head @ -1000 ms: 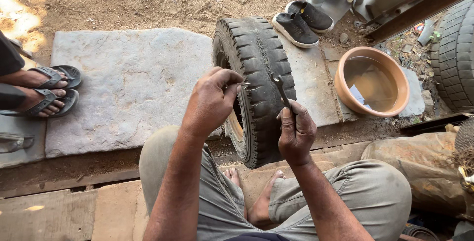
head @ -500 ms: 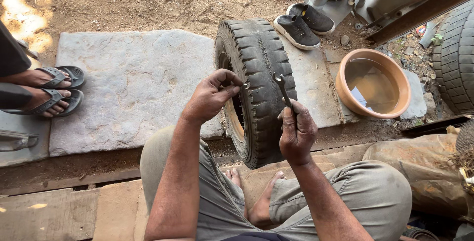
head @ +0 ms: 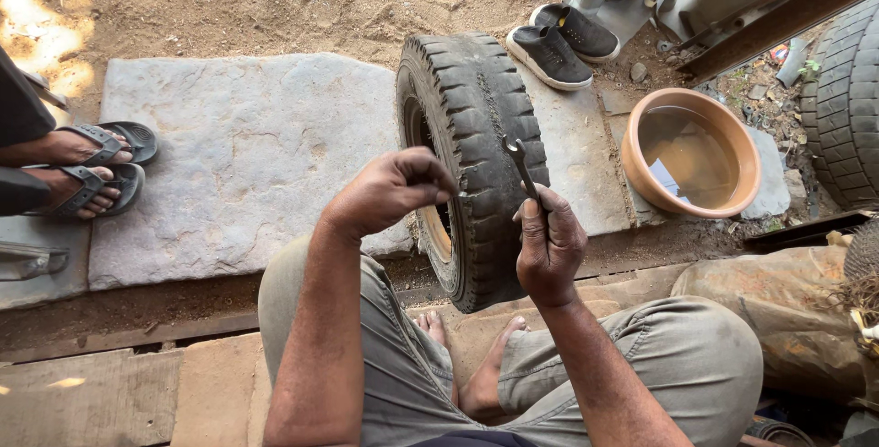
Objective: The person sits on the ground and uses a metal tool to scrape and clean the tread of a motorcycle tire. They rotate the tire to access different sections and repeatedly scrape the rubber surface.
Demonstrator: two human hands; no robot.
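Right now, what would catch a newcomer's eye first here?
The worn black tyre stands upright in the middle, between the seated person's knees. The left hand pinches at its tread, while the right hand keeps its grip on a small spanner against it. To the right sits an orange basin of water.

Grey-green trousers (head: 678, 365), wrinkled at knees; bare forearms, bare feet (head: 490, 383); no sleeves visible.
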